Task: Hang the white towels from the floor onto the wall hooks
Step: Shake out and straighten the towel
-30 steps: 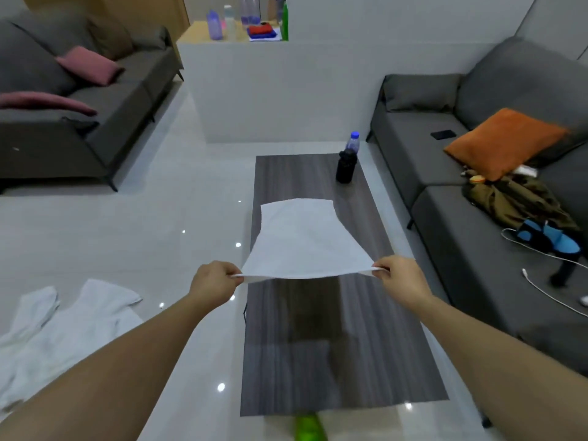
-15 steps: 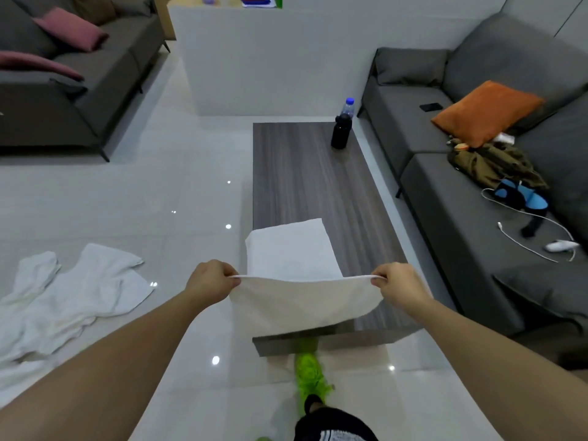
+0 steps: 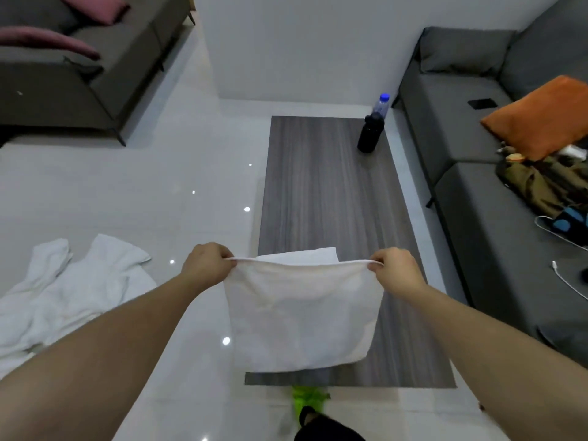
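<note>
I hold a white towel (image 3: pixel 302 316) stretched between both hands above the near end of the wooden coffee table (image 3: pixel 327 192). My left hand (image 3: pixel 208 265) pinches its left top corner and my right hand (image 3: pixel 394 270) pinches its right top corner. The towel hangs folded over, its far flap showing behind the top edge. More white towels (image 3: pixel 70 297) lie crumpled on the glossy floor at the left. No wall hooks are in view.
A black bottle (image 3: pixel 370 135) and a clear bottle with a blue cap (image 3: pixel 381 103) stand at the table's far right corner. Grey sofas flank the room, the right one (image 3: pixel 477 218) holding an orange cushion (image 3: pixel 537 116), clothes and cables. My green shoe (image 3: pixel 307 401) is below the table's near edge.
The towel was lifted off the table and pulled toward me, and it now hangs down from my hands. The view has tilted downward.
</note>
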Motion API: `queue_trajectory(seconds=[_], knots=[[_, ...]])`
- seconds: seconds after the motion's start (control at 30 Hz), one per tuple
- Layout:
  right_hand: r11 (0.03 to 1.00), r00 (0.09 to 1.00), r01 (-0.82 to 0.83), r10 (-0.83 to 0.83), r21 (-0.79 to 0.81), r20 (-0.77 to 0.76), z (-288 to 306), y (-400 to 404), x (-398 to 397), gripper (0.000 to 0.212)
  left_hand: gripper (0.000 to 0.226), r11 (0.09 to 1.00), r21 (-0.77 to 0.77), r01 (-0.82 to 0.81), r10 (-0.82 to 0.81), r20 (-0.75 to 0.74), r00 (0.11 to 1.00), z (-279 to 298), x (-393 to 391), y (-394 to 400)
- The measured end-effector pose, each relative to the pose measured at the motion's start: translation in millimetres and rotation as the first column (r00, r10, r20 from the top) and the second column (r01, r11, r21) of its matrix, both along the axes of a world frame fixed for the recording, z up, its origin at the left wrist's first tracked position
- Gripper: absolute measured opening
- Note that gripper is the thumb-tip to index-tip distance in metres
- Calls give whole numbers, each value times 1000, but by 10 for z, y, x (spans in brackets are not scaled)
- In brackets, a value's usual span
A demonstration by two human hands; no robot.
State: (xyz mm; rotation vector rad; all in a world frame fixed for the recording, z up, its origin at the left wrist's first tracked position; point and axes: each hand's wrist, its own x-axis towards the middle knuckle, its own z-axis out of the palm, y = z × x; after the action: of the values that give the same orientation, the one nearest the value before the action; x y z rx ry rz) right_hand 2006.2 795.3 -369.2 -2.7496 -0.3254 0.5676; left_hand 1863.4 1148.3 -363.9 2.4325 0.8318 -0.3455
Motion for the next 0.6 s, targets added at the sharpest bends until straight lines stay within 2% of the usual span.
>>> queue_trajectory(seconds=[0.13,0.27,0.47,0.6], knots=[[997,989,8,-20,75,149,746,327,1098,15,12,996,86,-14,1,146,989,837,1095,266],[986,929,7,-67,165,365,1995,504,2003,14,15,978,209,-15,-60,350,935,2135,2033,429],[933,733,-69,-192,352,653,4035,442,2623,14,23,936,335,-108,-152,661,735,4151,2674,378],[910,587,-139,-242,390,773,4654,257,2618,15,19,938,325,-122,-194,781,594,4790,2763,316]])
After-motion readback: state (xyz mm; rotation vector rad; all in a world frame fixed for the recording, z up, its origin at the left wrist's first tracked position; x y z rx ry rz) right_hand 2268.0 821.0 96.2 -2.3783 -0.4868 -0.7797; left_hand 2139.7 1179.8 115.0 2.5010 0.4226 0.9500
